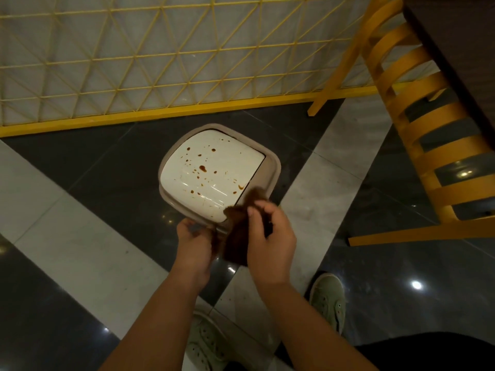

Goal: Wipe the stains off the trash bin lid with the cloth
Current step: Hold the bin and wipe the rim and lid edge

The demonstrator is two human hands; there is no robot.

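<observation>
We've got the cloth [237, 238], dark brown, held between both hands just above the near edge of the trash bin lid [211, 172]. Right hand [270, 236] pinches its upper part, thumb and forefinger curled onto the fabric. Left hand [194, 243] has fingers curled at the cloth's left edge; looks like it grips it, though the fingertips are partly hidden by the fabric

Lid sits on the dark floor tile [107, 170], straight ahead of our hands and slightly left, in front of the yellow mesh fence [134, 62]. White domed flap in a beige rim, long axis running from near-left to far-right. Stains [202, 168] are brown drops scattered over the flap: biggest blob near the middle, a few near the far edge, a few by the near-right edge close to the cloth

Key relation: stains lie forward of the fingers, away from us. Right hand is nearer the near-right spots and already has the top of the cloth, so we'd guess it does the wiping. No contact between cloth and flap surface yet as far as we can tell; wiping not started

Yellow chair [428, 135] stands to the right, well clear of the lid
</observation>
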